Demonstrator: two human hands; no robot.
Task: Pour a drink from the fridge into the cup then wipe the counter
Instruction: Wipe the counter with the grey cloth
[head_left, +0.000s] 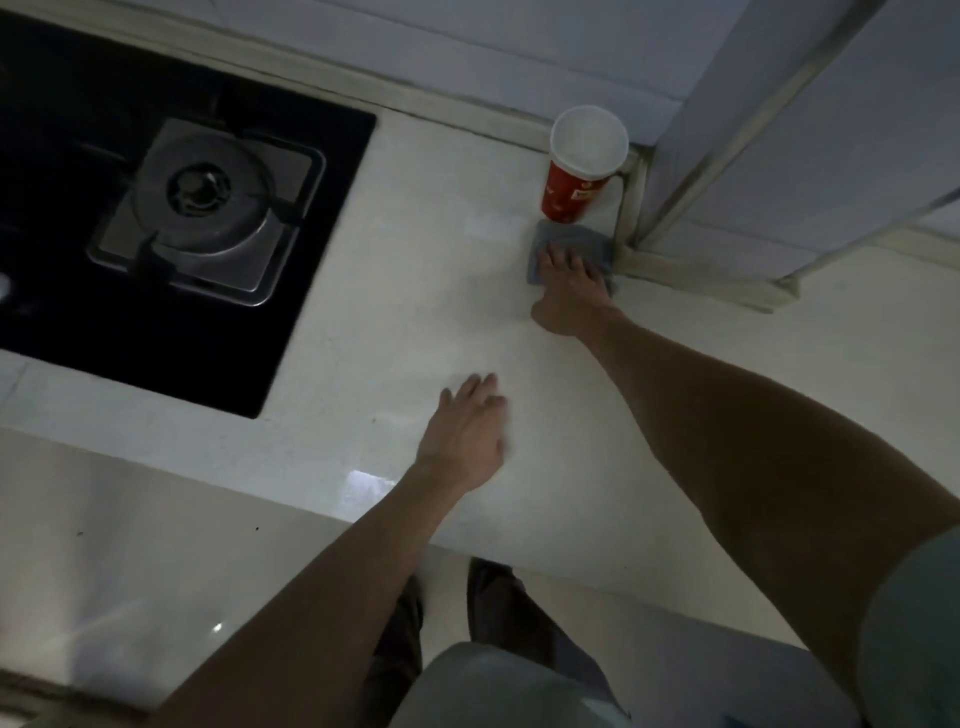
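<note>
the right hand (569, 283) lies flat on a small grey folded cloth (563, 239) at the far side of the pale glossy stone worktop (415, 270). its fingers (567, 258) are straight and slightly spread, pressing down on the cloth rather than curling round it, and the thumb sticks out to the left on the bare worktop. the cloth sits in the corner where the tiled wall (779, 156) steps forward, with its right edge against the strip at the wall's foot.

just behind the cloth, touching or nearly touching its far edge, a red paper cup with a white inside (569, 195) stands upright. what is in it cannot be told.

the left hand (465, 434) rests palm down on the worktop nearer the front edge, well apart from the cloth. its fingers (478, 387) are straight, close together and hold nothing.

to the left, a black glass gas hob (322, 218) is set into the worktop, with a steel burner (208, 197) under a dark pan support.
</note>
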